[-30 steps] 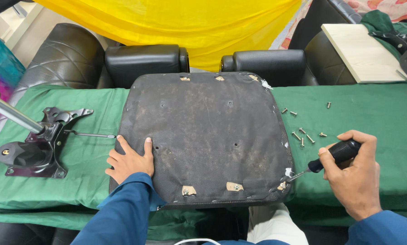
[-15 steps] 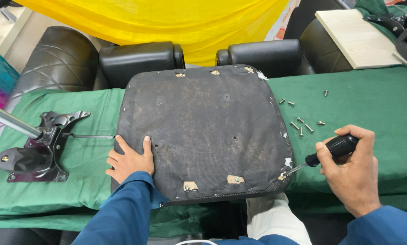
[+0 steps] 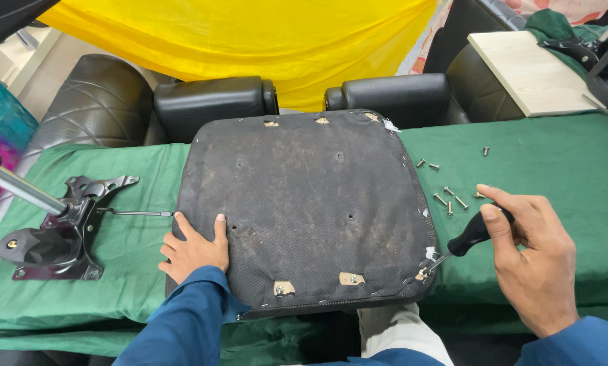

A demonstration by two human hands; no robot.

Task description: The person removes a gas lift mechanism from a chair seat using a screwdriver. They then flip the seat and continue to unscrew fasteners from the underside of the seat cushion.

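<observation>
A dark fabric-covered chair seat base lies upside down on the green cloth. My left hand rests flat on its near left corner, fingers spread. In my right hand is a black-handled screwdriver, whose tip touches the seat's near right corner by a small metal tab. Several loose screws lie on the cloth right of the seat.
A black metal chair mechanism plate with a silver gas cylinder sits at the left. Two black armrests lie behind the seat before a yellow cloth. A pale wooden board is at the far right.
The view has shifted slightly. My right hand with the screwdriver has stayed at the seat's near right corner; my left hand has not moved.
</observation>
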